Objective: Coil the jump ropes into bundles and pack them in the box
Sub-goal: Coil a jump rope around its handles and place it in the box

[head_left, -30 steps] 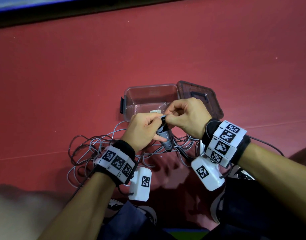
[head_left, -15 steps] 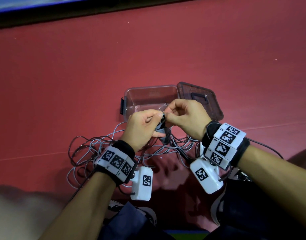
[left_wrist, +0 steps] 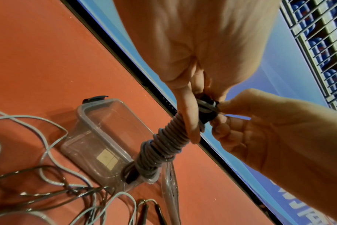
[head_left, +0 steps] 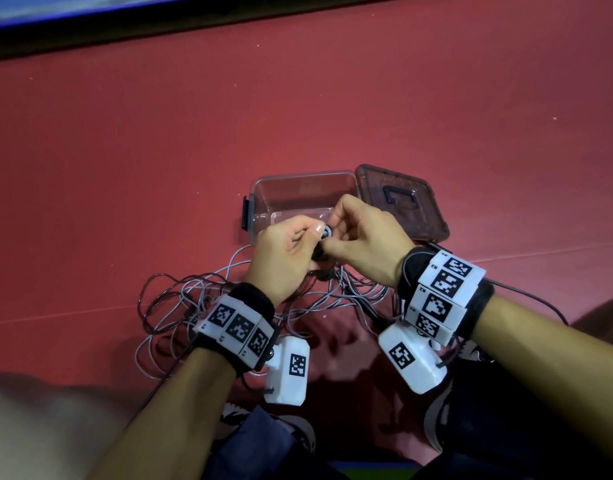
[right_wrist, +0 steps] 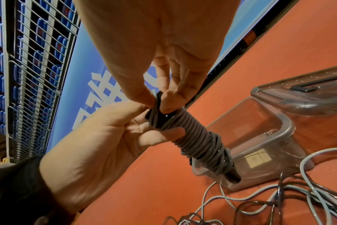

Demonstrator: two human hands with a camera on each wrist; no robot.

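A jump rope bundle (head_left: 320, 252), grey cord wound tightly round black handles, is held up in front of the clear box (head_left: 263, 202). My left hand (head_left: 298, 237) grips the bundle's upper end, thumb along the coils (left_wrist: 160, 146). My right hand (head_left: 343, 233) pinches the cord at the black handle top (right_wrist: 160, 97). In the right wrist view the bundle (right_wrist: 200, 137) slants down toward the box (right_wrist: 260, 137). Inside the box only a pale sticker on its bottom shows. Loose grey and dark ropes (head_left: 194, 299) lie tangled on the floor below my hands.
The box's tinted lid (head_left: 402, 206) lies flat just right of the box, handle up. Red floor (head_left: 298, 98) runs all round. A dark border and blue board (head_left: 90, 15) line the far edge. My knees and shoes sit at the bottom.
The bundle has swung up from hanging below my hands and now points end-on at the head camera. Both hands rose slightly toward the box, the right fingers still on the handle top.
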